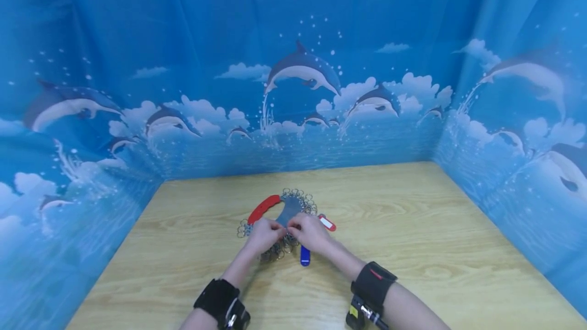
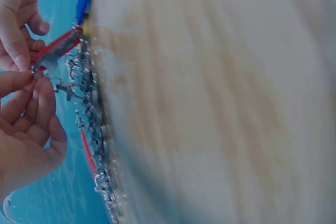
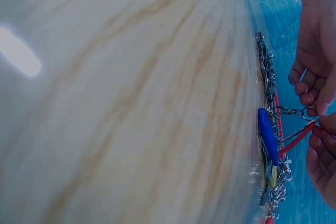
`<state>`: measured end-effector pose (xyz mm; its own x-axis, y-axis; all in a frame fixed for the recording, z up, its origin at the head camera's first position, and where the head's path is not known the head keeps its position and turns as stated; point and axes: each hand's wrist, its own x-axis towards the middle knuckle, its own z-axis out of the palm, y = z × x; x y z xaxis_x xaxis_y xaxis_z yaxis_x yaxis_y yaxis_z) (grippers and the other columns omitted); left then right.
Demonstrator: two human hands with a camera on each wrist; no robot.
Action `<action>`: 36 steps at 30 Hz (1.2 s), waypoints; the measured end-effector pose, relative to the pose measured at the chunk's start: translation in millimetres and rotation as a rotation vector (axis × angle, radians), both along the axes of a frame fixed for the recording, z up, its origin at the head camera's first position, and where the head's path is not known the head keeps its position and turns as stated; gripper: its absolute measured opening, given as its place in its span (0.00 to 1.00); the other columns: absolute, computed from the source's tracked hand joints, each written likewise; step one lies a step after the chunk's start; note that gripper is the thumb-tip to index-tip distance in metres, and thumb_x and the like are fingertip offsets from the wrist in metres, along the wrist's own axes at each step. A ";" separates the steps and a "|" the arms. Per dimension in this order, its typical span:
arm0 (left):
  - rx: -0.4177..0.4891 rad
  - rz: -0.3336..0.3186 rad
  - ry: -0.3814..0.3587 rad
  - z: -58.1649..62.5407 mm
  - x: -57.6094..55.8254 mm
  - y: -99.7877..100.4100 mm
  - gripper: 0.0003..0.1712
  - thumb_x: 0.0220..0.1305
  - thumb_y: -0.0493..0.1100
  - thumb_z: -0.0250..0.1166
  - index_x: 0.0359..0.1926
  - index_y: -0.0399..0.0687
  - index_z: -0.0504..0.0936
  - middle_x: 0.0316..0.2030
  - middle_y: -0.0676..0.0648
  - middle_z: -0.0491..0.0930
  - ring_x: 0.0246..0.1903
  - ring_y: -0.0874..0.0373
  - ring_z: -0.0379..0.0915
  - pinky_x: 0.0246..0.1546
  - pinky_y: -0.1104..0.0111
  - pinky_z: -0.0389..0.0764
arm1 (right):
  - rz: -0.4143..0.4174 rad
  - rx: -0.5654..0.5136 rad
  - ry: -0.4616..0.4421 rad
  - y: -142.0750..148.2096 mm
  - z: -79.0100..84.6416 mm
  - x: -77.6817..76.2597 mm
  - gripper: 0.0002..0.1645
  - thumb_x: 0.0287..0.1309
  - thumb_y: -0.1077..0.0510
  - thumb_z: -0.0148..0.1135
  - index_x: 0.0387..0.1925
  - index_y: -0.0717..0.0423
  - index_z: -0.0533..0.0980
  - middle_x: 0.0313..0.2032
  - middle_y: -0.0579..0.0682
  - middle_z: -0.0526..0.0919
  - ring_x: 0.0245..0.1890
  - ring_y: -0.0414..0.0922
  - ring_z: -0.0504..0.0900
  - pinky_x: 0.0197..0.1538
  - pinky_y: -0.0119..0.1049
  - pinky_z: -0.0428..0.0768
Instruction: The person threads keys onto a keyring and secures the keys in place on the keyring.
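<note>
Above a cluster of metal key rings (image 1: pixel 303 200) my two hands meet, fingertips nearly touching. My left hand (image 1: pixel 262 235) pinches a small metal ring (image 3: pixel 308 113), which hangs on a short linked piece. Close beside it, my right hand (image 1: pixel 312 230) pinches one end of a red-edged flat strip (image 2: pixel 59 45) that slopes down to the cluster. Whether that strip is the red key tag with a white label (image 1: pixel 327 223) is unclear. A grey curved plate (image 1: pixel 290 209) and a red curved plate (image 1: pixel 264 208) lie within the cluster. The exact joint between the fingertips is hidden.
A blue key tag (image 1: pixel 305 255) lies at the cluster's near right side. The wood-grain table (image 1: pixel 412 218) extends around it, with a dolphin-print curtain (image 1: pixel 229 65) along its back and sides.
</note>
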<state>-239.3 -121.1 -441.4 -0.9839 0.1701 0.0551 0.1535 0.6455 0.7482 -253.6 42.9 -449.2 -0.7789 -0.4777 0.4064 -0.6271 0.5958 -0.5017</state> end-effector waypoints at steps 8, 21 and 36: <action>0.000 -0.029 0.013 -2.3 -1.0 -1.5 0.06 0.55 0.38 0.64 0.30 0.40 0.84 0.22 0.51 0.79 0.22 0.62 0.70 0.25 0.69 0.72 | -0.027 -0.044 -0.083 1.1 1.6 -2.3 0.04 0.54 0.61 0.62 0.31 0.57 0.81 0.29 0.47 0.80 0.29 0.41 0.78 0.34 0.30 0.74; -0.027 0.010 -0.005 4.4 -2.9 1.8 0.07 0.55 0.40 0.64 0.25 0.42 0.84 0.18 0.53 0.76 0.20 0.61 0.69 0.24 0.69 0.70 | -0.018 -0.039 -0.025 1.6 0.5 -1.8 0.03 0.54 0.61 0.63 0.31 0.57 0.80 0.30 0.47 0.80 0.30 0.41 0.78 0.35 0.31 0.74; -0.017 0.063 0.003 6.3 -0.1 4.0 0.09 0.52 0.42 0.63 0.25 0.40 0.85 0.18 0.52 0.77 0.20 0.61 0.69 0.23 0.69 0.70 | 0.004 -0.014 0.047 2.1 -1.2 -1.7 0.04 0.53 0.61 0.63 0.32 0.56 0.81 0.29 0.47 0.80 0.29 0.41 0.77 0.34 0.31 0.74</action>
